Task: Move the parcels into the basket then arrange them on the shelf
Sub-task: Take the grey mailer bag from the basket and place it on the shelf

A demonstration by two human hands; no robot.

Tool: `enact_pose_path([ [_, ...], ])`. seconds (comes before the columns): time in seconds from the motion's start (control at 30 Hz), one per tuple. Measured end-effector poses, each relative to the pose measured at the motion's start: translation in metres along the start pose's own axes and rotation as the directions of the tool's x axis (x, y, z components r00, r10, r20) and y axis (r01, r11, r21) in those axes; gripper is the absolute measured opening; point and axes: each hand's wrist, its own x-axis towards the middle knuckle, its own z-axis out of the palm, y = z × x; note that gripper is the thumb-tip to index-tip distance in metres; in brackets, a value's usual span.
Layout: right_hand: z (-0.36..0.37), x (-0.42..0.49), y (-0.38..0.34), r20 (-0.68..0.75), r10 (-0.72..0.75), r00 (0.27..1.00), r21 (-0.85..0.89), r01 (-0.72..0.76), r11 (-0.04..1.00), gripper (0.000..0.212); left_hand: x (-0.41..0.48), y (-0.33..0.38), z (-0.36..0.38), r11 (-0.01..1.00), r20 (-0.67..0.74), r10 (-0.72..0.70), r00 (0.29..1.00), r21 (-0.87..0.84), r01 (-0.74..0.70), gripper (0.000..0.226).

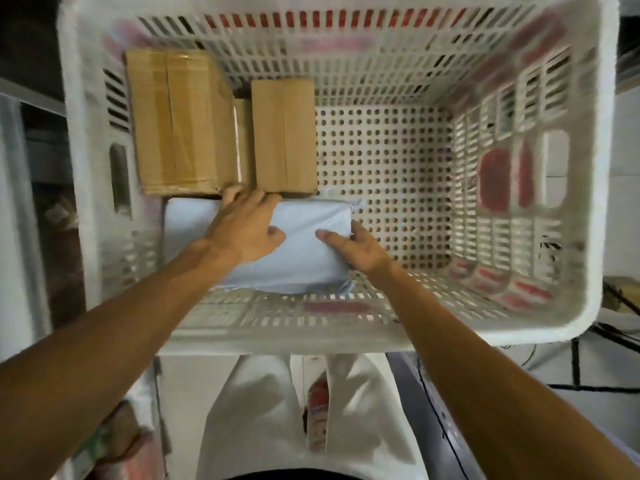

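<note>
A white perforated plastic basket (pixel 398 334) fills the view from above. Inside it, at the near left, lies a pale blue-grey wrapped parcel (pixel 304 261). My left hand (pixel 242 226) lies over the parcel's top, fingers curled over its far edge. My right hand (pixel 353 244) grips its right edge, thumb on top. Behind the parcel stand two cardboard boxes: a larger taped one (pixel 176 123) at the far left and a smaller one (pixel 284 136) beside it.
The right half of the basket floor (pixel 384 174) is bare perforated plastic. Red shapes show through the basket's slotted walls. Below the basket hang white plastic bags (pixel 263 410). A dark frame edge (pixel 429 410) runs at the lower right.
</note>
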Motion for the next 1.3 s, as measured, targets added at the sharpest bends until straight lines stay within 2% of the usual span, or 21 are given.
enact_pose_path([
  [0.1, -0.003, 0.008, 0.003, 0.03, -0.004, 1.0, 0.007, 0.004, 1.0, 0.018, 0.02, 0.002, -0.015, 0.987, 0.187, 0.066, 0.98, -0.157, -0.037, 0.061],
  [0.17, -0.008, 0.009, 0.004, 0.044, -0.002, 0.999, 0.023, 0.001, 1.0, 0.015, 0.027, 0.006, -0.023, 0.987, 0.262, 0.101, 0.96, -0.146, -0.064, 0.069],
  [0.23, -0.012, 0.008, 0.005, 0.058, -0.012, 0.998, 0.031, 0.01, 0.999, 0.018, 0.031, 0.01, -0.024, 0.988, 0.318, 0.122, 0.94, -0.129, -0.085, 0.075],
  [0.33, -0.018, 0.005, 0.007, 0.068, -0.021, 0.997, 0.026, 0.019, 0.999, 0.025, 0.03, 0.009, -0.021, 0.986, 0.464, 0.157, 0.872, -0.128, -0.109, 0.081],
  [0.4, -0.018, 0.0, 0.006, 0.061, -0.016, 0.998, 0.025, 0.014, 1.0, 0.046, 0.027, 0.006, -0.02, 0.989, 0.517, 0.143, 0.844, -0.103, -0.105, 0.087],
  [0.5, -0.017, -0.007, 0.005, 0.064, -0.019, 0.998, 0.035, 0.017, 0.999, 0.073, 0.024, 0.005, -0.019, 0.992, 0.507, 0.123, 0.853, -0.047, -0.115, 0.085],
  [0.57, -0.016, -0.009, 0.007, 0.068, -0.026, 0.997, 0.076, 0.021, 0.997, 0.065, 0.023, 0.003, -0.021, 0.988, 0.5, 0.149, 0.853, -0.106, -0.111, 0.076],
  [0.67, -0.018, -0.014, 0.004, 0.067, -0.049, 0.997, 0.124, 0.04, 0.991, 0.049, 0.018, -0.006, -0.026, 0.945, 0.53, 0.211, 0.821, -0.324, -0.034, 0.076],
  [0.73, -0.019, -0.016, 0.002, 0.058, -0.065, 0.996, 0.158, 0.055, 0.986, 0.044, 0.017, -0.01, -0.027, 0.934, 0.573, 0.215, 0.791, -0.358, 0.006, 0.078],
  [0.87, -0.017, -0.024, 0.002, 0.047, -0.069, 0.996, 0.215, 0.058, 0.975, 0.019, 0.02, -0.015, -0.026, 0.961, 0.674, 0.08, 0.734, -0.249, 0.123, 0.095],
  [0.93, -0.014, -0.027, 0.0, 0.018, -0.077, 0.997, 0.205, 0.071, 0.976, 0.021, 0.023, -0.016, -0.02, 0.974, 0.693, -0.036, 0.72, -0.137, 0.179, 0.111],
  [1.0, -0.012, -0.024, 0.0, 0.003, -0.088, 0.996, 0.182, 0.086, 0.979, 0.031, 0.025, -0.014, -0.016, 0.979, 0.679, -0.092, 0.729, -0.071, 0.19, 0.112],
  [1.1, -0.014, -0.023, 0.0, 0.001, -0.088, 0.996, 0.217, 0.086, 0.972, 0.023, 0.025, -0.013, -0.016, 0.984, 0.639, -0.134, 0.758, -0.006, 0.179, 0.108],
  [1.17, -0.013, -0.02, 0.003, -0.001, -0.087, 0.996, 0.217, 0.086, 0.972, 0.038, 0.025, -0.016, -0.017, 0.983, 0.632, -0.15, 0.76, 0.011, 0.185, 0.112],
  [1.23, -0.012, -0.019, 0.004, -0.017, -0.095, 0.995, 0.19, 0.097, 0.977, 0.047, 0.025, -0.019, -0.019, 0.982, 0.64, -0.122, 0.759, -0.034, 0.186, 0.113],
  [1.3, -0.012, -0.019, 0.004, -0.03, -0.081, 0.996, 0.181, 0.085, 0.98, 0.038, 0.022, -0.021, -0.021, 0.982, 0.634, -0.08, 0.77, -0.082, 0.17, 0.109],
])
